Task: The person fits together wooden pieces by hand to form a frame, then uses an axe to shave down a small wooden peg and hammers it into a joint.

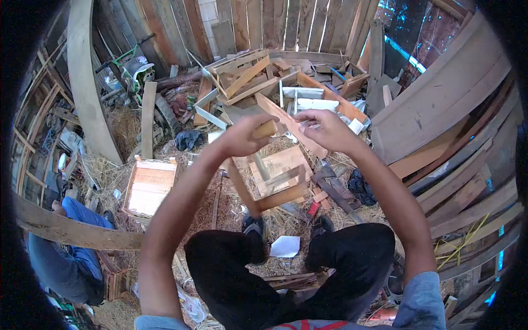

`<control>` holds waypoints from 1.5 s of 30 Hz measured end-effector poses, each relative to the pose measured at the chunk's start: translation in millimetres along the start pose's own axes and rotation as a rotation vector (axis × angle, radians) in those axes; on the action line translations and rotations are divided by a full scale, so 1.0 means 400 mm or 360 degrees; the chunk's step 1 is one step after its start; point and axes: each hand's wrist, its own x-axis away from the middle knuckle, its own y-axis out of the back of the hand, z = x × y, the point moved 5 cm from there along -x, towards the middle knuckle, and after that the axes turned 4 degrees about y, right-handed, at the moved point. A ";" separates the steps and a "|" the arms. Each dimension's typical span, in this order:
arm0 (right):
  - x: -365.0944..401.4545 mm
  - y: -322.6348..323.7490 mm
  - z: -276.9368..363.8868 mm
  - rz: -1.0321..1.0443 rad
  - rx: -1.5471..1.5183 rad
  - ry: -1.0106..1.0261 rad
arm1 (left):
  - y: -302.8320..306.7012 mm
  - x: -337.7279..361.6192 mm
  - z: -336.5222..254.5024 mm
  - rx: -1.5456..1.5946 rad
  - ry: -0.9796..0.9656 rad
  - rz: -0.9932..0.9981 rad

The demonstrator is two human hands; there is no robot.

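My left hand (247, 133) is raised in front of me, its fingers wrapped round the upper end of a light wooden frame (280, 197). The frame hangs tilted below the hand and is blurred. Close by on the right, my right hand (324, 130) has its fingers curled, thumb and fingertips near each other; whether anything small is between them is too unclear to tell. Behind and below the frame lies a square wooden board (300, 159). A long pinkish plank (289, 124) passes behind both hands.
Scrap wood (253, 77) is piled at the back. A shallow wooden box (149, 186) stands left on the straw, a white paper (285, 246) lies between my shoes. Another person's blue-clad leg (82, 214) shows far left. Large boards (440, 93) lean at right.
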 end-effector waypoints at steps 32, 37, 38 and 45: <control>-0.040 -0.523 -0.813 0.0090 -0.0413 -0.0284 | -0.482 -0.194 0.622 0.0048 0.0257 0.0226; -0.038 -0.542 -0.869 0.0018 -0.0625 -0.0190 | -0.492 -0.201 0.604 -0.0066 -0.0019 0.0110; -0.042 -0.549 -0.878 -0.0001 -0.0605 -0.0157 | -0.490 -0.203 0.608 -0.0028 0.0014 0.0136; -0.061 -0.514 -0.801 0.0158 -0.0362 -0.0183 | -0.486 -0.202 0.621 -0.0023 0.0053 0.0149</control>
